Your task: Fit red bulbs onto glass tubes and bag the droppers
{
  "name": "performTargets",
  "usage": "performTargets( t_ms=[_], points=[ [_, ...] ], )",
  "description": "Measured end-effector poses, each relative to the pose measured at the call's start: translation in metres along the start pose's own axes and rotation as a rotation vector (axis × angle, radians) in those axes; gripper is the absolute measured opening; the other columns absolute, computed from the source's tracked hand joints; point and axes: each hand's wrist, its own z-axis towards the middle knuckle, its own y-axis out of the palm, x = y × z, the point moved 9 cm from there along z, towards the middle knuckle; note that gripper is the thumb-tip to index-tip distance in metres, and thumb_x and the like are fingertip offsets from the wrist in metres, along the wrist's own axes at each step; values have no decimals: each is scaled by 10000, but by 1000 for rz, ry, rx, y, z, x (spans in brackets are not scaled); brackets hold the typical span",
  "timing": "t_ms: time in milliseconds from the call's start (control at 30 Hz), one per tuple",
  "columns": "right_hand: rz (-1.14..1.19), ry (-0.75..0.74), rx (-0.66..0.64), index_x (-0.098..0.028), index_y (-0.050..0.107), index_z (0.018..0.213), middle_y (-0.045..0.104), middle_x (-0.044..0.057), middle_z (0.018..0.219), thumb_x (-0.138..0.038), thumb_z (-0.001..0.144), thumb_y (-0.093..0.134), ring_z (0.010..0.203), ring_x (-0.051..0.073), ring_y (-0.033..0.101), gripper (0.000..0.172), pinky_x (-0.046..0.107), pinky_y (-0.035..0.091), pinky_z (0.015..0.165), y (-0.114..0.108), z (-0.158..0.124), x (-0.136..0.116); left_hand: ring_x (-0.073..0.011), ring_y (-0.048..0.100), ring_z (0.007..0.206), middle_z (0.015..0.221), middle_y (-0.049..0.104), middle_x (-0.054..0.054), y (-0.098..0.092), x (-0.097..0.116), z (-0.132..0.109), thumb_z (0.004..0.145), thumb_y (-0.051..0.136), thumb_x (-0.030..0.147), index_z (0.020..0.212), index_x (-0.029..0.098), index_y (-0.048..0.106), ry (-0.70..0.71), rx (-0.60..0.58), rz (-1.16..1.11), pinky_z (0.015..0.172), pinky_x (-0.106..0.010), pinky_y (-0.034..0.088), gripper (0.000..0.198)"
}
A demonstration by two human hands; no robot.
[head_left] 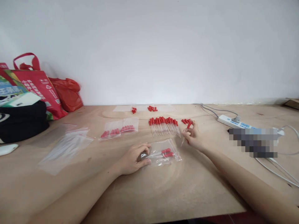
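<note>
My left hand (pixel 133 158) grips the left end of a clear zip bag (pixel 172 146) that lies on the table. Inside the bag are droppers with red bulbs (pixel 168 154), at least two of them. To the right, my right hand (pixel 195 136) pinches a single dropper (pixel 189 124), its red bulb up and its clear tube slanting down to the left. Just left of that hand, several red-bulbed droppers (pixel 163 122) lie side by side in a row. A few loose red bulbs (pixel 185 121) sit behind my right fingers.
Filled bags with red bulbs (pixel 128 127) lie left of the row. Flat clear bags (pixel 66 152) are stacked further left. More red bulbs (pixel 152 108) rest near the wall. A power strip (pixel 230 122) with cables is at right; a red shopping bag (pixel 42 87) stands at left.
</note>
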Motion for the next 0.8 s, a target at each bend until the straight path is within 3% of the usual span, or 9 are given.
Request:
performTargets(
  t_ms=[100, 233, 367, 567, 800],
  points=[
    [161, 85, -13, -249, 184, 1177, 486, -46, 665, -348, 693, 575, 388, 107, 477, 630, 244, 391, 326, 12, -16, 4, -194, 422, 1123, 1185, 492, -43, 1, -1, 0, 789, 512, 343, 840, 208, 459, -3, 0, 6, 904, -341, 341, 153],
    [316, 139, 84, -257, 224, 1060, 521, -54, 641, -370, 722, 537, 441, 126, 541, 474, 263, 458, 388, 18, -24, 6, -197, 420, 1127, 1190, 488, -41, 0, -2, 2, 790, 510, 345, 841, 210, 461, -11, 4, 14, 904, -344, 341, 152],
    [466, 235, 78, -256, 258, 944, 557, -57, 607, -388, 741, 523, 474, 133, 572, 358, 276, 486, 457, 31, -30, 14, -201, 412, 1135, 1200, 480, -36, 0, -3, 2, 792, 505, 364, 856, 214, 466, -18, -4, 19, 909, -349, 341, 167],
    [591, 354, -126, -206, 453, 793, 594, -19, 639, -342, 663, 638, 555, 106, 580, 264, 261, 484, 601, 55, -38, 17, -223, 413, 1133, 1210, 471, -45, 0, -3, 0, 791, 501, 379, 1107, 247, 413, -45, -7, 25, 918, -373, 341, 354],
    [268, 238, -490, -146, 634, 777, 637, 20, 691, -359, 618, 672, 610, 127, 579, 268, 278, 455, 620, 78, -46, 3, -220, 433, 1108, 1225, 461, -42, 0, -2, 1, 796, 484, 408, 1171, 255, 377, -35, 1, 48, 922, -374, 343, 419]
  ],
)
